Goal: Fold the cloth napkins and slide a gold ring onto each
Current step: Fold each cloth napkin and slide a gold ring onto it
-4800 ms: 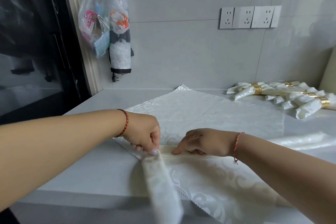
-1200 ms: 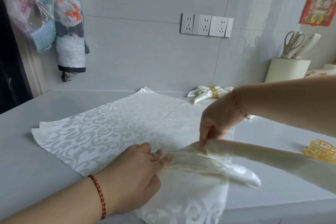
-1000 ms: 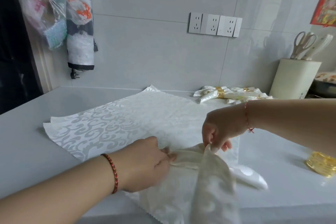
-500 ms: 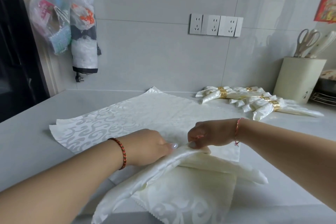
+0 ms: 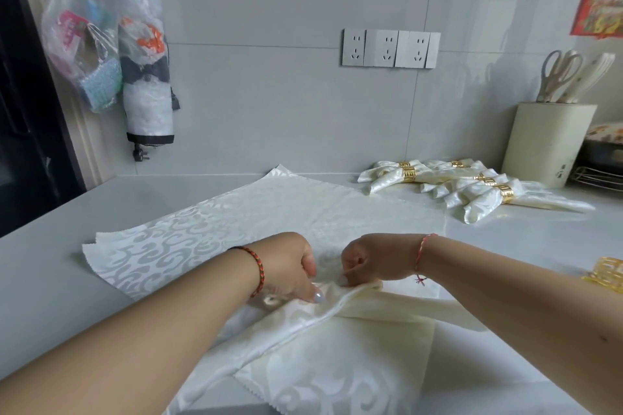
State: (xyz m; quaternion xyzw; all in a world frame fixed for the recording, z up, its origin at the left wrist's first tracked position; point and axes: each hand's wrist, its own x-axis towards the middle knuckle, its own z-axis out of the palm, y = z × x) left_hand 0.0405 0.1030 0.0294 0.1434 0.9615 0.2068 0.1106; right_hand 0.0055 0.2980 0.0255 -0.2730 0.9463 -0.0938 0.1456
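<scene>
A rolled cream napkin (image 5: 377, 308) lies bent in a V on the counter's near middle, on top of a stack of flat patterned napkins (image 5: 256, 216). My left hand (image 5: 290, 266) pinches the roll at its bend. Right beside it, my right hand (image 5: 371, 261) pinches the same bend with curled fingers. Loose gold rings (image 5: 608, 271) sit at the right edge of the counter. Several finished napkins with gold rings (image 5: 472, 185) lie at the back right.
A cream utensil holder (image 5: 549, 141) with scissors stands at the back right by a wire rack (image 5: 596, 175). Plastic bags (image 5: 111, 44) hang on the wall at the left. Wall sockets (image 5: 391, 49) sit above the counter (image 5: 50, 266), whose front edge runs close below the napkins.
The right end of the rolled napkin was swung over and folded back toward me. Both hands have come together at the bend and now pinch it.
</scene>
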